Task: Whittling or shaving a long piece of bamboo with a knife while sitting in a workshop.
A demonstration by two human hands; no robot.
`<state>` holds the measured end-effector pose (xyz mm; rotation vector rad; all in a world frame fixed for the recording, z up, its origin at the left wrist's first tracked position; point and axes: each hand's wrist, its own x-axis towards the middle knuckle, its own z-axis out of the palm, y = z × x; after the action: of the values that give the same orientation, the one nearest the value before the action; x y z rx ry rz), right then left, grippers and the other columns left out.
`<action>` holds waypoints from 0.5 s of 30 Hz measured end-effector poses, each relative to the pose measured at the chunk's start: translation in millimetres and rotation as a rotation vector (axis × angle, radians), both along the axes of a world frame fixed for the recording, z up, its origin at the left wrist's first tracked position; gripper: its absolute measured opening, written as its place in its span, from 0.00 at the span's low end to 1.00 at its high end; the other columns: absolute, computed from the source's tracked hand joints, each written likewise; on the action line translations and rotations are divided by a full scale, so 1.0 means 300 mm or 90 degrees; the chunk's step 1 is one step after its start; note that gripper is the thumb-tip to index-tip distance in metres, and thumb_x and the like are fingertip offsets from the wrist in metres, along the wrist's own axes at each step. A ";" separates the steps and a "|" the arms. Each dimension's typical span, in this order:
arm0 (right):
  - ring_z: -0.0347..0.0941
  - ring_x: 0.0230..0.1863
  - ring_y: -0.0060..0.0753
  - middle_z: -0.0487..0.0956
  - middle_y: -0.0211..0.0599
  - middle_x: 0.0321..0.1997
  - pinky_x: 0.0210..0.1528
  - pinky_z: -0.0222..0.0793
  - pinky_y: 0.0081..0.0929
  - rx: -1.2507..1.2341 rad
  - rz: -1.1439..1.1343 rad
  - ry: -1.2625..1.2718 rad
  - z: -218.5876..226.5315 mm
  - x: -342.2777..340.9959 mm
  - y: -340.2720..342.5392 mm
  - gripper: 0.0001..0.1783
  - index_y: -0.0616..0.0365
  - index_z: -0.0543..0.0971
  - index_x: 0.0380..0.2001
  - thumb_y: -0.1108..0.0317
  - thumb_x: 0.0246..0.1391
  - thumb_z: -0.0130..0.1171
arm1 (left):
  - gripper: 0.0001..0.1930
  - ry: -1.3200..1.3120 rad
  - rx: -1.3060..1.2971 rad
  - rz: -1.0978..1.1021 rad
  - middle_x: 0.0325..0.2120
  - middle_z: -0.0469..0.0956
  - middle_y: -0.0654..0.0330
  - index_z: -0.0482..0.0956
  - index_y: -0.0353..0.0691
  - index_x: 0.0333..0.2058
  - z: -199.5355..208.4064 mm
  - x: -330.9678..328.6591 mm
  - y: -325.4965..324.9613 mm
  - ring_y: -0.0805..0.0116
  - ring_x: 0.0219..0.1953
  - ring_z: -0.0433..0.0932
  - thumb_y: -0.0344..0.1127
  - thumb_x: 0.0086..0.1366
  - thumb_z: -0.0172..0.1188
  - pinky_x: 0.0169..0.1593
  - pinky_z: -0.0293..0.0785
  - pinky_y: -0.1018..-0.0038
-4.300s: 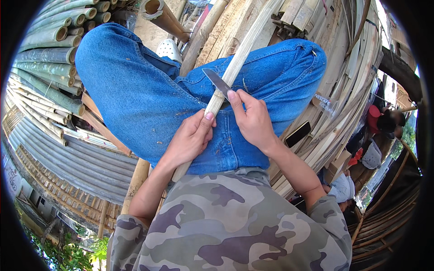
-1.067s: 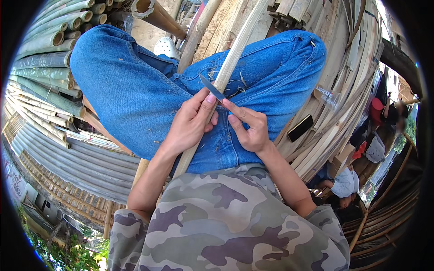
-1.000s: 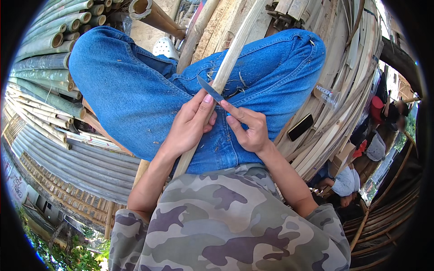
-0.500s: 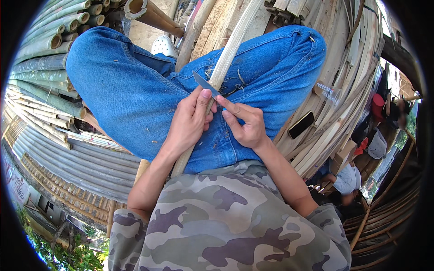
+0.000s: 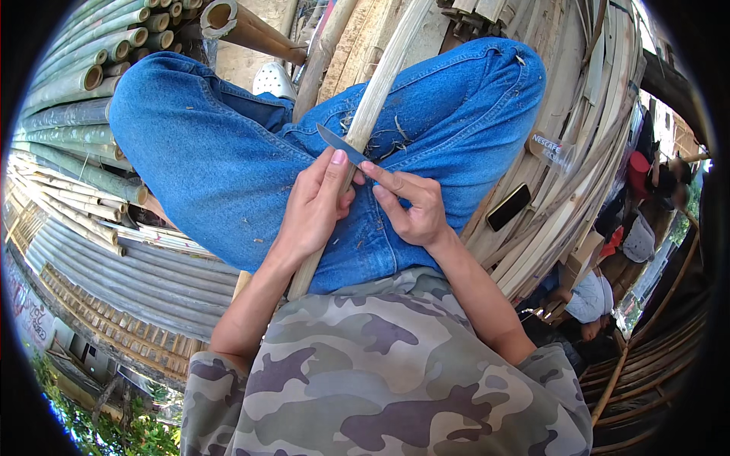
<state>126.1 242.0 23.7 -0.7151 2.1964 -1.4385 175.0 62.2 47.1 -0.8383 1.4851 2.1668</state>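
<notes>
A long pale bamboo strip (image 5: 380,87) runs slantwise across my lap, its lower end against my shirt. My left hand (image 5: 310,204) is wrapped round the strip, with its thumb raised onto the knife. The knife (image 5: 340,143) lies across the strip just above that hand, its grey blade pointing to the upper left. My right hand (image 5: 417,207) is closed on the knife's other end, index finger stretched along it; the handle is mostly hidden by the fingers. Thin shavings (image 5: 401,131) cling to my blue jeans.
Stacked green bamboo poles (image 5: 72,114) are at the left. Split strips (image 5: 566,213) lie in a pile on the right, with a phone (image 5: 508,207) and a clear plastic cup (image 5: 553,150) on them. A cut bamboo tube (image 5: 262,34) leans ahead. Another person (image 5: 589,296) sits at far right.
The knife tip has shifted slightly left and down against the strip, and my left thumb with it. Both hands keep their grip. The person at far right has moved a little.
</notes>
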 end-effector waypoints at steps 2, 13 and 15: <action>0.76 0.23 0.31 0.82 0.45 0.29 0.30 0.71 0.25 0.005 0.018 -0.006 0.005 -0.003 -0.005 0.21 0.57 0.79 0.54 0.78 0.56 0.58 | 0.23 0.015 0.011 0.016 0.18 0.66 0.70 0.74 0.37 0.37 0.000 0.002 0.001 0.84 0.19 0.61 0.52 0.77 0.41 0.21 0.58 0.83; 0.68 0.17 0.31 0.75 0.40 0.19 0.24 0.67 0.27 0.071 0.004 0.039 -0.001 0.008 -0.019 0.23 0.53 0.79 0.55 0.78 0.55 0.59 | 0.22 -0.018 -0.117 -0.044 0.21 0.69 0.69 0.76 0.39 0.37 0.007 -0.024 -0.001 0.83 0.20 0.67 0.51 0.76 0.42 0.23 0.67 0.83; 0.66 0.15 0.32 0.72 0.38 0.17 0.22 0.66 0.29 0.061 -0.021 0.052 -0.021 0.019 -0.023 0.23 0.48 0.79 0.56 0.75 0.55 0.60 | 0.22 -0.032 -0.105 -0.036 0.20 0.68 0.70 0.75 0.39 0.36 0.016 -0.035 0.006 0.85 0.19 0.64 0.52 0.76 0.43 0.22 0.64 0.84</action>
<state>131.7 235.0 17.4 -0.7189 2.3325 -1.3317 164.4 63.9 51.8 -0.8870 1.6592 1.9882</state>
